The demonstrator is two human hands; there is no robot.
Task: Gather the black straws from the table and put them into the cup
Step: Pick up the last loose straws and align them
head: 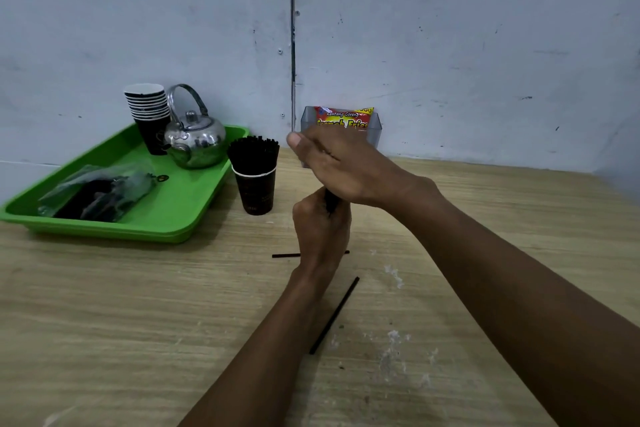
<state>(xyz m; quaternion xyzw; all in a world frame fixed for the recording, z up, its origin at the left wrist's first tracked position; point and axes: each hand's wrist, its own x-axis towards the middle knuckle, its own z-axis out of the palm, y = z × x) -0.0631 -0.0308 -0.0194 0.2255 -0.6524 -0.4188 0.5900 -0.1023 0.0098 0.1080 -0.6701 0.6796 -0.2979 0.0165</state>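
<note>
Two thin black straws (334,315) on grainy wooden table (138,322)

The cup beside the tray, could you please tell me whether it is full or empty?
Full: the cup stands upright, packed with black straws rising above its rim.

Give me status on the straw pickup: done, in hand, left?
Done: the cup beside the green tray is already packed with black straws. In hand: the left hand grips a small bundle upright, with the right hand over its top. Left: two loose straws on the table, one partly behind the left wrist, the other nearer the camera.
</note>
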